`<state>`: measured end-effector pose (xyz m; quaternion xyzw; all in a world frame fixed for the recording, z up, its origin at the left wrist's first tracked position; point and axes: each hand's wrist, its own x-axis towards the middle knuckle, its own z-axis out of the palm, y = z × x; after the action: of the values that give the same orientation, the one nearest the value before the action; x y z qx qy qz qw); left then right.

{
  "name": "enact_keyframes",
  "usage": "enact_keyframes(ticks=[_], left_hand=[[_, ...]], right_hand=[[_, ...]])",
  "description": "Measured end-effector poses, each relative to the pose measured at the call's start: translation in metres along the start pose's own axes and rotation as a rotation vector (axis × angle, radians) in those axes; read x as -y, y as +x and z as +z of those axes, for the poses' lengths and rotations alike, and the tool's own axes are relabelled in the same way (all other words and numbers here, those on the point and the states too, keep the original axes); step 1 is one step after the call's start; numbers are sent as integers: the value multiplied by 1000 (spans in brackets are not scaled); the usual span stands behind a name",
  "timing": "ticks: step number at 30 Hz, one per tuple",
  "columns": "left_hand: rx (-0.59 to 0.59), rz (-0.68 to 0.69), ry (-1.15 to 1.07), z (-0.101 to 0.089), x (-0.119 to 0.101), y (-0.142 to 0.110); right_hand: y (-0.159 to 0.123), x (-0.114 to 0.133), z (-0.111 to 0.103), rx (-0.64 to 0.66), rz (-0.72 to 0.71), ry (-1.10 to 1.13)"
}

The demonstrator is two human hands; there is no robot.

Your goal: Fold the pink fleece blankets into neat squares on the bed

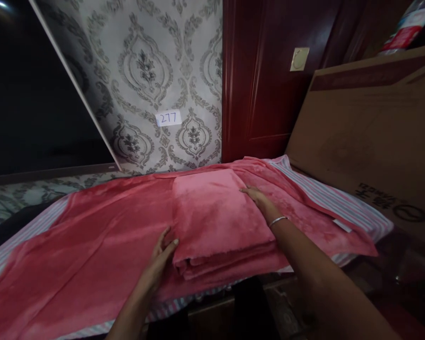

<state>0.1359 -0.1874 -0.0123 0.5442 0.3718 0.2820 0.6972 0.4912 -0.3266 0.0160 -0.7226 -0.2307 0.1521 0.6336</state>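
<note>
Right hand (pixel 257 196) on blanket (pixel 212 212), box (pixel 357 132) contents unclear

Before me, the plush pink blanket (pixel 212 215) lay flat, folded into a thick, layered block atop spread-out pink fabric (pixel 106 241).

Wall (pixel 156 71) ahead of the left hand (pixel 162 252): pale paper, grey damask, card (pixel 168 118) reading 277. Far left of that hand: black screen (pixel 31 99), pale edge, bright glint in top corner. Beyond right hand (pixel 257 196): dark red panel (pixel 265 61), square plate (pixel 299 59). Right of it: big carton (pixel 357 127), bottle (pixel 407 28) by its top edge. Light dim, room's right side darkest.
</note>
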Motion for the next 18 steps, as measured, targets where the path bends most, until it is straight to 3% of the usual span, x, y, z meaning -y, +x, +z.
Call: enact_keyframes(ticks=[9,15,18], left_hand=[[105,-84,-254,10,1,-6],[111,-128,-274,18,2,-18],[87,-149,-219,27,0,-23]], right_hand=[[-41,-27,-27,60,25,-49],[-76,-44,-39,150,37,-39],[-87,-43,-43,146,7,-142]])
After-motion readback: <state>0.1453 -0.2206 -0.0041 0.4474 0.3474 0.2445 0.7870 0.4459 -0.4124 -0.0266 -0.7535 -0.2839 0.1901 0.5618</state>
